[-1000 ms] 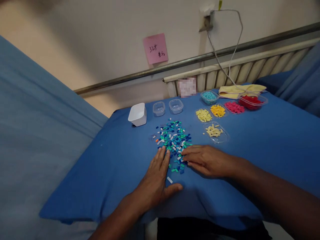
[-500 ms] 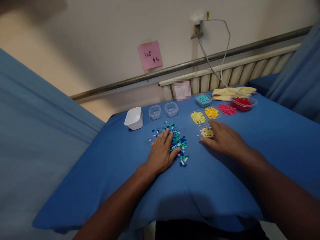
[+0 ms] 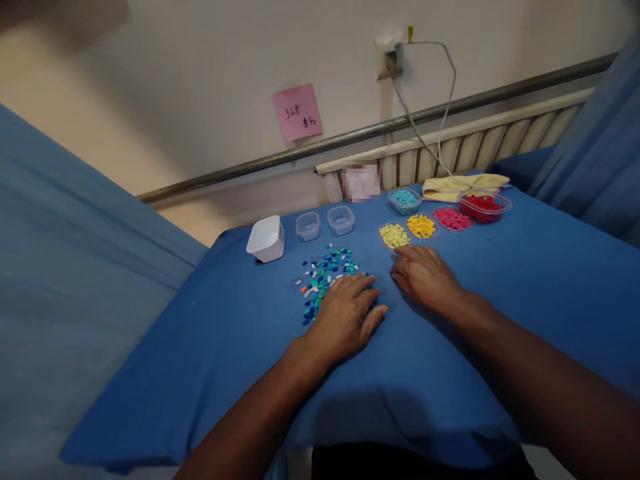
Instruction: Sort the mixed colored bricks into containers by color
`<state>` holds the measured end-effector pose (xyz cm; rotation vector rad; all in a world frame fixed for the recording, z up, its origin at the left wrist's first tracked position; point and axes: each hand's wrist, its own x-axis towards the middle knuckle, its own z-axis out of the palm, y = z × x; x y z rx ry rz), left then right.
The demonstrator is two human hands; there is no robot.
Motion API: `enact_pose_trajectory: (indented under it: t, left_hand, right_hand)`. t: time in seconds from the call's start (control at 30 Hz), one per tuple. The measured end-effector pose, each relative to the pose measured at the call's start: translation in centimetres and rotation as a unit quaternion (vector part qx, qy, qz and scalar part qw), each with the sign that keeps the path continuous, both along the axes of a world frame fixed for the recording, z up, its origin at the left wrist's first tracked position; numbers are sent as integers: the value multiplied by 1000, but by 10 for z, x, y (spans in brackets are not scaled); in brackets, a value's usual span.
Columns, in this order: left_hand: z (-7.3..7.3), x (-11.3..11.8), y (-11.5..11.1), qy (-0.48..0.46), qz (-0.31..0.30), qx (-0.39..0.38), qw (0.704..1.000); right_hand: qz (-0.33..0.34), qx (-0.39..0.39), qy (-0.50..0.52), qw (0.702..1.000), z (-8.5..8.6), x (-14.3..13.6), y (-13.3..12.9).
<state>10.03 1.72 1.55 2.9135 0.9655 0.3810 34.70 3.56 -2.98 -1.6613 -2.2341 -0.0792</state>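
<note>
the left hand (image 3: 346,312) lies palm down over part of the pile of small blocks (image 3: 325,277) on the blue-covered desk (image 3: 240,373) — its grip loose and wide — while the right hand (image 3: 423,273) curls just in front of the pale yellow blocks (image 3: 395,235), its grip too hidden to tell.

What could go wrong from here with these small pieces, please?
The left hand covers part of the mixed pile, so a quick sideways sweep might scatter loose pieces.

The right hand is close to the light-yellow pieces; a bump could spill some.

The single orange piece lies at the pile's left edge and might be overlooked.
</note>
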Motion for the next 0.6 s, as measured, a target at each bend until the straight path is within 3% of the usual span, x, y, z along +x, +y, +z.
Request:
enact_pose_trajectory:
  t: [0.17, 0.4, 0.6]
  left_hand:
    - [-5, -8, -11, 102, -41, -74, 991]
    - [-13, -20, -2, 104, 9, -92, 990]
    - [-8, -23, 9, 102, 84, -94, 987]
  right_hand:
    - [4, 17, 12, 1000, 1, 3, 5]
    - [-77, 36, 60, 995, -4, 33, 4]
    - [-68, 21, 49, 996, -17, 14, -2]
